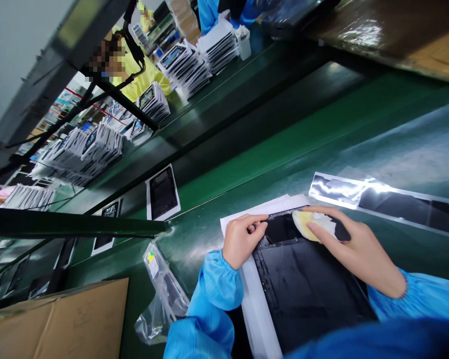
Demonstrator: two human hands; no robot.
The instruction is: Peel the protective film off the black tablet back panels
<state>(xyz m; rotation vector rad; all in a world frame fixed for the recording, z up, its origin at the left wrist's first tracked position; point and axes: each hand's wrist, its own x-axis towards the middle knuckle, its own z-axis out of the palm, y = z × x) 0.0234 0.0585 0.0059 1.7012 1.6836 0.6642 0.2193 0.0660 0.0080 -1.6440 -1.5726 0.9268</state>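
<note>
A black tablet-like panel (310, 289) lies on white paper sheets (260, 319) in front of me, its far end showing a glossy dark recess (282, 228). My left hand (243, 238) is closed at the panel's far left corner, thumb and forefinger pinching its edge. In my right hand (353, 244) is a pale yellow and white pad (314, 226), which looks like a sponge partly covered with white cloth or paper. The pad is over the right part of the recess; whether it presses on the surface is hard to tell.
Clear film strips with dark areas (396, 202) lie to the right. A clear plastic bag (162, 284) and a cardboard box (60, 319) are at left. Another panel on paper (162, 193) lies on the green conveyor (224, 172). Stacked panels (187, 67) and co-workers are beyond.
</note>
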